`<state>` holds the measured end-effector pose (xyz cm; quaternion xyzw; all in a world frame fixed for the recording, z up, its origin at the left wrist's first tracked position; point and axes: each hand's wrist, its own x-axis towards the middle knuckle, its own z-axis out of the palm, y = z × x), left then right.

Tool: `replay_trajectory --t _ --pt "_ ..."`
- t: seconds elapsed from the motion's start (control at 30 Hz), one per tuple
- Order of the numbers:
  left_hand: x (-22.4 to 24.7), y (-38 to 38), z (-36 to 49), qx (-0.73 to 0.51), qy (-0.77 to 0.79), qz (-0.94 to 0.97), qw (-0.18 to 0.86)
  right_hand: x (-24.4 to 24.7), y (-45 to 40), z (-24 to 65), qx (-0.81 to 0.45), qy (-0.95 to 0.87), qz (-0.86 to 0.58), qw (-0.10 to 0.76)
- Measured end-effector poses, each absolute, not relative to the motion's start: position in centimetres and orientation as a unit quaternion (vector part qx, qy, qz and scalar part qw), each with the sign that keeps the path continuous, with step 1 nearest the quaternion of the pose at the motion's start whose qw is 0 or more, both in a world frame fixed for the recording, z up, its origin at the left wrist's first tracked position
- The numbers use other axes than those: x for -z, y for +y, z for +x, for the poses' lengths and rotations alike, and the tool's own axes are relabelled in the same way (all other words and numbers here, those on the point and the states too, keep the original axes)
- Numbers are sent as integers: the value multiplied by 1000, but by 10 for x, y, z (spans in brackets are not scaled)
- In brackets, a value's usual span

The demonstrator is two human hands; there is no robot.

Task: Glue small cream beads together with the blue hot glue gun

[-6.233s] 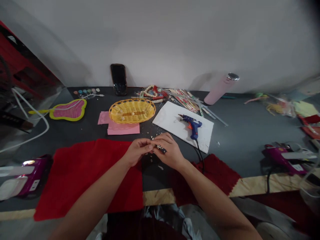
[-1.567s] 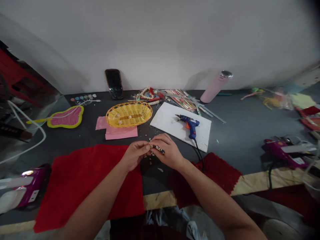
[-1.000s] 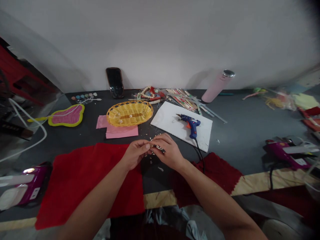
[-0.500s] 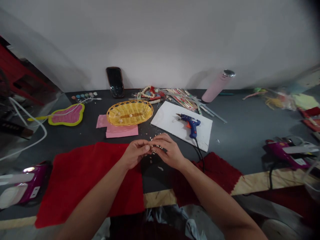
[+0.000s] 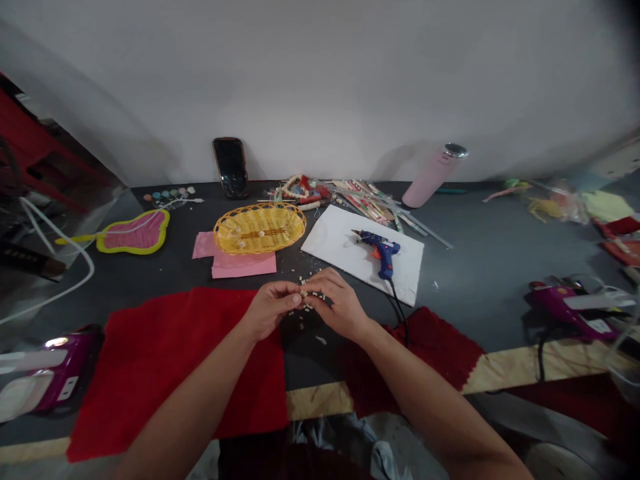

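Note:
My left hand (image 5: 274, 308) and my right hand (image 5: 336, 301) meet at the fingertips over the dark tabletop. Between the pinched fingers is something small and pale, too tiny to name. Small cream-coloured bits (image 5: 302, 319) lie scattered on the table beneath and around my fingers. Just beyond my hands sits a yellow woven basket (image 5: 280, 248) with a few clear pieces in it, resting partly on pink paper (image 5: 243, 265). A blue glue gun (image 5: 384, 255) lies on a white board (image 5: 325, 233) to the right.
Red cloth (image 5: 165, 360) spreads under my left forearm, with another red cloth (image 5: 435, 347) at right. A phone (image 5: 231, 168) leans on the wall. Glue sticks (image 5: 423, 227), a pink bottle (image 5: 433, 179), a yellow-rimmed pink piece (image 5: 135, 235) and purple devices (image 5: 570, 307) stand around.
My fingertips have shifted slightly, and a little more of the pale piece between them shows. Both hands stay in nearly the same place.

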<state>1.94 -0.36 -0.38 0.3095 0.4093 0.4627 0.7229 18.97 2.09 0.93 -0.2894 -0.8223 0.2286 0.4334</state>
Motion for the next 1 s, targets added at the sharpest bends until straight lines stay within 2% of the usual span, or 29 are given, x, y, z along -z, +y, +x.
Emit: replay_trajectory --t 0.33,0.57,0.83,1.0 --pt "-2 -3 20 -453 425 323 714 -7 22 188 -229 -839 -286 403" --pt "1 -4 22 -450 413 332 719 -5 22 188 -212 -822 -311 428" --pt "1 -4 23 -444 431 362 697 0 19 184 -208 -822 -328 416" --pt "1 -4 23 -445 417 337 718 -1 20 187 -217 -824 -323 411"
